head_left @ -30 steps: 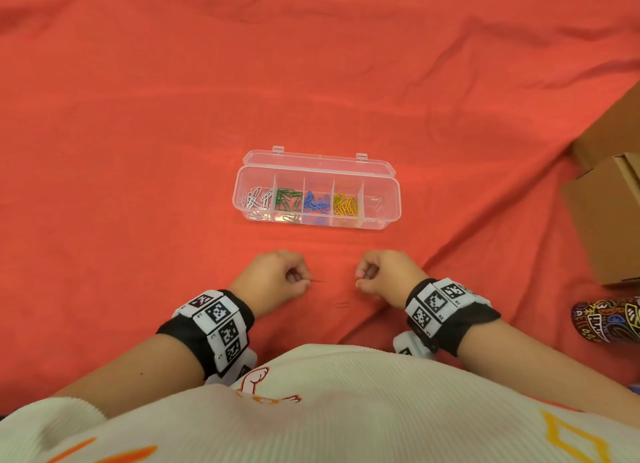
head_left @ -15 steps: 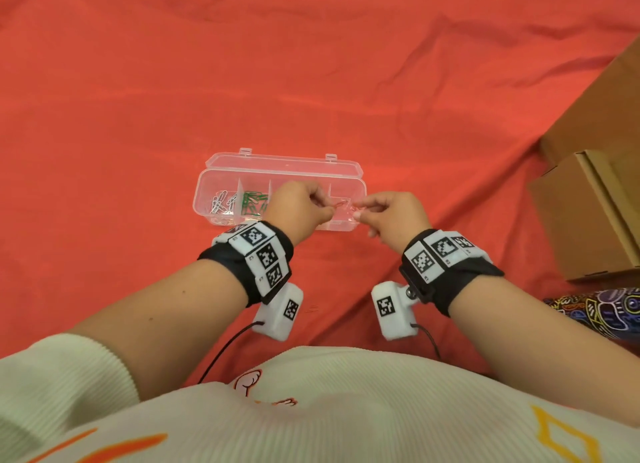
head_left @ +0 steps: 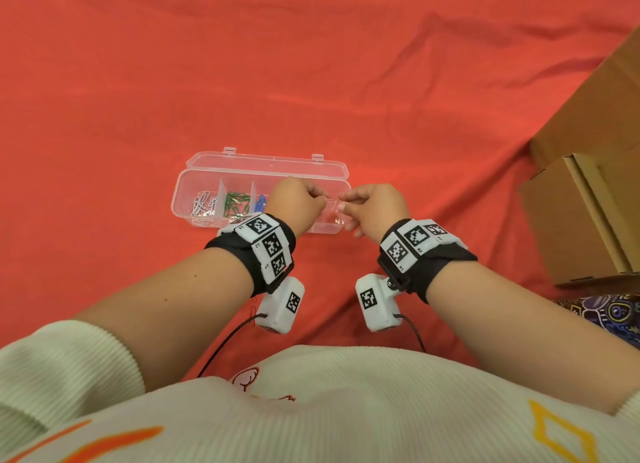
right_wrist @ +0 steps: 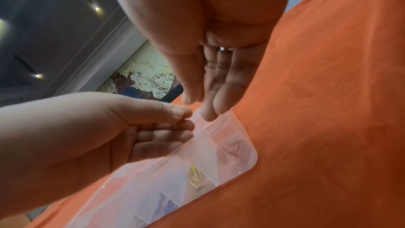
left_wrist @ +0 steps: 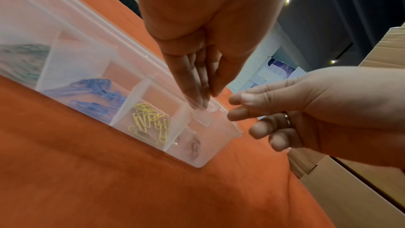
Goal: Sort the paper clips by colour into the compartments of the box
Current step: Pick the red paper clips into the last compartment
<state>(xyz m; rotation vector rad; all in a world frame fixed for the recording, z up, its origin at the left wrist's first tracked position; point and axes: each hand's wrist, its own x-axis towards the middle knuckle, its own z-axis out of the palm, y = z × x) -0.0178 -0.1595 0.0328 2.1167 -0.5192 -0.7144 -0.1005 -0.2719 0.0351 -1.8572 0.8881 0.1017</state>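
Fingers (left_wrist: 192, 82) of your left hand (head_left: 294, 201) point down, straight and close together, their tips over the rim of the box's (head_left: 194, 171) rightmost compartment; I see nothing pinched between them. Your right hand (head_left: 375, 208) hovers just beside it, over the box's right end, its fingers (left_wrist: 245, 99) loosely bent with small gaps between them, also holding nothing that I can make out. The two hands come close but do not touch.

Below them the clear box lies on the red cloth (head_left: 311, 64) with its lid folded back on the far side. You have five compartments in one row. From your left: white paper clips (head_left: 201, 204), green paper clips (head_left: 237, 204), blue paper clips (left_wrist: 96, 93), yellow paper clips (left_wrist: 151, 122), and in the last one red paper clips (left_wrist: 194, 146), at least two, hard to count through the plastic. The piles in the other four are too tangled for a count.

One more red clip (head_left: 252, 313) shows on the cloth near your left wrist, half hidden by the wrist camera.

Around the box the cloth gives you open room to the left, beyond the lid and on your side. To your right stands a cardboard box (head_left: 581, 220), well apart from the clear one, with a patterned thing (head_left: 609, 315) at the right edge nearer to you.
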